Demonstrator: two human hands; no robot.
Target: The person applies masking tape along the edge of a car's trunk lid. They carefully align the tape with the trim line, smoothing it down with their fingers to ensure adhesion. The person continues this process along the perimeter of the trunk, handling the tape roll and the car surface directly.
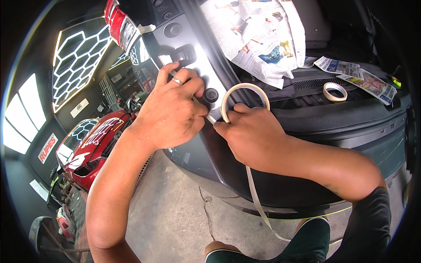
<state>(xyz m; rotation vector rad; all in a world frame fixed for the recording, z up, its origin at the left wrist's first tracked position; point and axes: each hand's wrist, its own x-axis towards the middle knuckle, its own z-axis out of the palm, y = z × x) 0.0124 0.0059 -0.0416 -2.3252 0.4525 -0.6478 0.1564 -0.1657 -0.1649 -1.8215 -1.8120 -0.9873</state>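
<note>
Our right hand [252, 136] clamps the masking-tape roll [224, 105] just right of the round black rubber stop [211, 95], presumably for control; left hand [172, 110] braces left of it, grip unclear.

Exposure uneven — window [25, 114] at left blows out to white, hex lights [81, 61] upper left run hot and mirror onto the red car [90, 144]. Newspaper [263, 39] clips near the top; silver panel [204, 65] carries glare. Boot interior [346, 35] sits dim, detail sinking into black. Floor [171, 210] evenly lit, pale. Left hand [173, 111] and right hand [254, 136] bright, reasonably sharp; far left background softer. Fisheye bends straight edges toward the rim — black corners, coloured flare along the left arc.
</note>
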